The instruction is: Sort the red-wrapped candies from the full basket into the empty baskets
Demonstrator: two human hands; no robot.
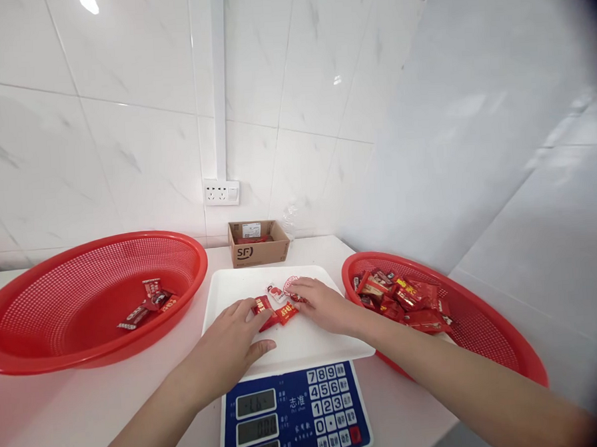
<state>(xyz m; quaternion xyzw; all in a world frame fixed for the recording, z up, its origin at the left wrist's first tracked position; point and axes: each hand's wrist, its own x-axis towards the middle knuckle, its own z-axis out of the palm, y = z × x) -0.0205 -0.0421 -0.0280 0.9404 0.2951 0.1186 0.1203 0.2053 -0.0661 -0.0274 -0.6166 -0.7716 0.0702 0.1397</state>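
Note:
Several small wrapped snacks lie on the white pan [222,287] of a weighing scale. My left hand [237,333] is over the pan's left half, fingers stretched and thumb apart, its fingertips at a red snack packet [266,313]. From the right, my right hand [325,305] reaches across with fingers spread, partly covering a round-patterned red-and-white packet [290,285]. Between the hands lie a white-and-red packet [275,292] and a red packet with yellow lettering [286,312]. Neither hand visibly grips anything; contact under the right fingers is hidden.
The blue scale panel [298,417] with keys and displays faces me. A red basket [179,246] at left holds several snacks; another red basket [494,320] at right holds a larger pile. Behind the scale, a cardboard box [263,253] stands near the tiled wall.

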